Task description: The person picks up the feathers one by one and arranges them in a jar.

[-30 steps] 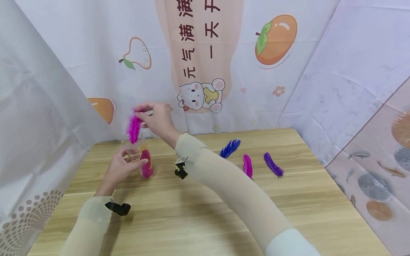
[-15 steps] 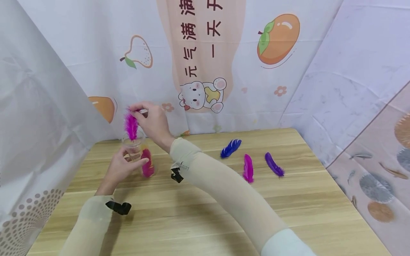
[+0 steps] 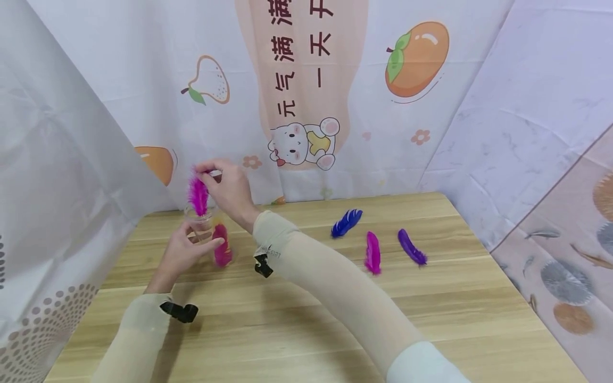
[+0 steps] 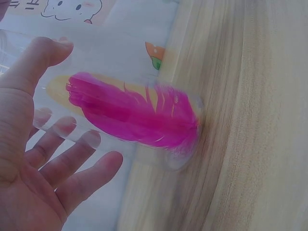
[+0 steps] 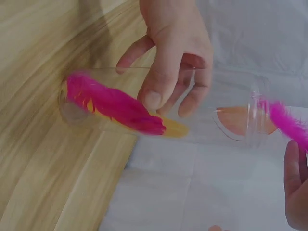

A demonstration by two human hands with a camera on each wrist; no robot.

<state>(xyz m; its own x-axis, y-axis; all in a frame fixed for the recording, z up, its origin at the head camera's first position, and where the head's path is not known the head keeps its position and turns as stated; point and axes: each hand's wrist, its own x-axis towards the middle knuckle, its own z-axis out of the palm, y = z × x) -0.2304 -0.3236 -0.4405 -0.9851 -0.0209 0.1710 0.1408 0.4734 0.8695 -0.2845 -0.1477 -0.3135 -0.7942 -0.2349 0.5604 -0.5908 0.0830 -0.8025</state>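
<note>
A tall clear jar stands upright on the wooden table, with a magenta feather and a yellow feather inside. My left hand holds the jar's side, thumb on one side and fingers spread on the other. Above the mouth, my right hand pinches another magenta feather by its upper end between thumb and fingers. That feather points down, and its lower tip is at the jar's rim. The right wrist view shows only part of the right hand, at its edge.
On the right half of the wooden table lie a blue feather with white stripes, a magenta feather and a purple feather. A printed cloth hangs behind the table; more cloth closes in both sides.
My right hand has moved slightly left and then a little down, bringing the pinched feather's tip to the jar's mouth. The left hand and jar have stayed in place.
</note>
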